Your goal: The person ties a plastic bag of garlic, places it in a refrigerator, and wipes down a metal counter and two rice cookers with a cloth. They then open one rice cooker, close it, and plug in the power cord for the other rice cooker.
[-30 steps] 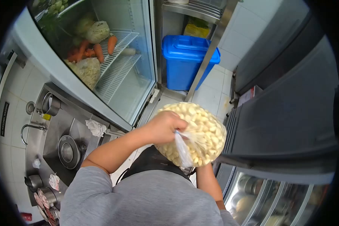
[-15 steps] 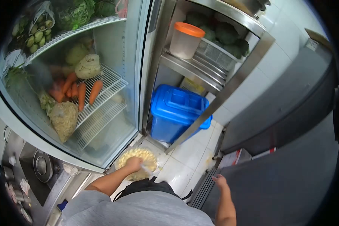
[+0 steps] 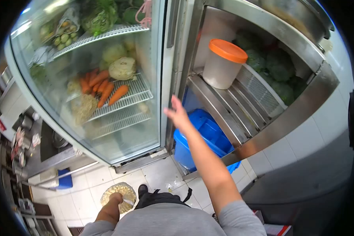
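Low on the left, my left hand [image 3: 116, 198] is closed on the gathered top of a clear plastic bag [image 3: 124, 189] full of pale, chunky pieces, above the floor tiles. My right arm stretches forward, and my right hand [image 3: 177, 115] is open with fingers apart, close to the right edge of the glass-door fridge [image 3: 164, 84] in this view. Behind the glass, carrots [image 3: 105, 92] and a pale cabbage-like head [image 3: 122, 68] lie on a wire shelf beside a bag of sprouts [image 3: 84, 108]. Leafy greens [image 3: 102, 19] fill the shelf above.
Right of the fridge stands a steel rack [image 3: 287, 135] with an orange-lidded tub [image 3: 225, 63] and a white basket [image 3: 259, 88] of dark green vegetables. A blue lidded bin [image 3: 200, 137] sits beneath. A steel counter [image 3: 37, 157] with a sink is at the left.
My right hand has risen from low on the right to beside the fridge edge. My left hand still grips the bag, now lower and farther left, and the view has turned.
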Demonstrator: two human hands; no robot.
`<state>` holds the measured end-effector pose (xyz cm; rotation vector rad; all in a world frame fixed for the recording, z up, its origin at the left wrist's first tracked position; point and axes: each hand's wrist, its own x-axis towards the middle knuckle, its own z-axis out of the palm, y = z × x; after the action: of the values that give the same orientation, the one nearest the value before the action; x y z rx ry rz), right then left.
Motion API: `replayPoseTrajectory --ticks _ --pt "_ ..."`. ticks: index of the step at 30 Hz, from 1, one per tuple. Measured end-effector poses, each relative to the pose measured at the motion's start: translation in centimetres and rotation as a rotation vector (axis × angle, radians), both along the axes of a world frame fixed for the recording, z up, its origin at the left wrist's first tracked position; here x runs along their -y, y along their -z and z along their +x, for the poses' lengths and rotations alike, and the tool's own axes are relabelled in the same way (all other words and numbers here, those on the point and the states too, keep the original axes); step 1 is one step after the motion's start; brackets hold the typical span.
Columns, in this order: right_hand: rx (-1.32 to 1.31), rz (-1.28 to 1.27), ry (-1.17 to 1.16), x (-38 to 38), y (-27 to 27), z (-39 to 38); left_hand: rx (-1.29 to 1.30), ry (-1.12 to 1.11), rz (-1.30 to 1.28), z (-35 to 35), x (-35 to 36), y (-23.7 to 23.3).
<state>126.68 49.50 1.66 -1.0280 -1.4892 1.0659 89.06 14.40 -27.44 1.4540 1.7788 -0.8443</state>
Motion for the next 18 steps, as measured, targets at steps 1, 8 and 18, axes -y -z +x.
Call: replayPoseTrajectory --ticks 1,8,18 --pt "-0.134 -0.049 -0.051 -2.2 -1.3 -0.8 -0.033 -0.093 0.027 1.2 2.5 -0.6" --pt "-0.03 -0.089 0.048 -9.0 -1.7 -2.9 0.063 -0.487 0.086 6.5 17.8 -0.1" --pt "-0.013 0.018 0.119 -2.9 -0.1 0.9 0.138 -0.847 0.184 14.8 27.6 -2.6"
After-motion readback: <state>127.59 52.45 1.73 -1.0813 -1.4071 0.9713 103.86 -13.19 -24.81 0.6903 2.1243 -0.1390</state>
